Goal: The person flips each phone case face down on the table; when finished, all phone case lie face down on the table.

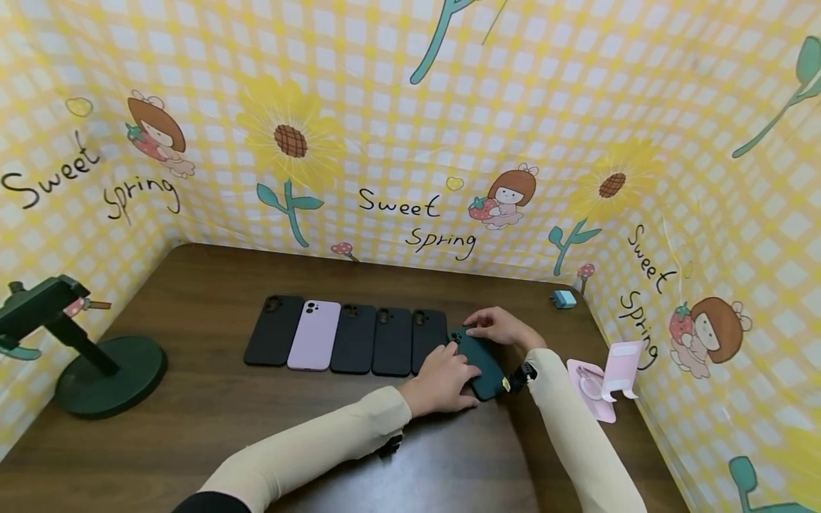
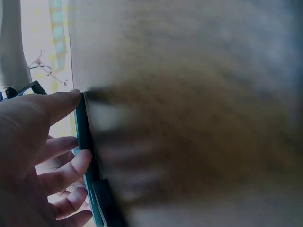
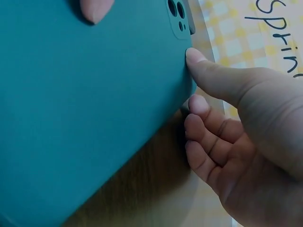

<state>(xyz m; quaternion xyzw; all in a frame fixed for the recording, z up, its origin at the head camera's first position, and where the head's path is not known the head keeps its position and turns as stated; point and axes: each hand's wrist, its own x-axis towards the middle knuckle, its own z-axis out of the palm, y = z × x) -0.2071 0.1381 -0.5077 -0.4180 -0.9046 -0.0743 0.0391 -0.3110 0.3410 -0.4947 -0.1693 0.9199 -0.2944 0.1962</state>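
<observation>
A teal phone case [image 1: 482, 367] lies at a slant at the right end of a row of phone cases, camera cutouts facing up. My left hand [image 1: 439, 383] holds it from the left, thumb by its near end; a left fingertip [image 3: 96, 10] rests on its back in the right wrist view. With my right hand [image 1: 502, 328] I grip its far right corner. The right thumb [image 3: 196, 59] presses the edge beside the cutout, and the other fingers curl at the corner. In the left wrist view the case [image 2: 81, 124] shows edge-on.
Left of it stand a black case [image 1: 274, 333], a lilac case [image 1: 314, 338] and several dark cases [image 1: 393, 345]. A dark green stand [image 1: 110, 374] is at far left. On the right are a pink phone stand [image 1: 621, 370] and a blue charger plug [image 1: 564, 299]. Checked cloth surrounds the wooden table.
</observation>
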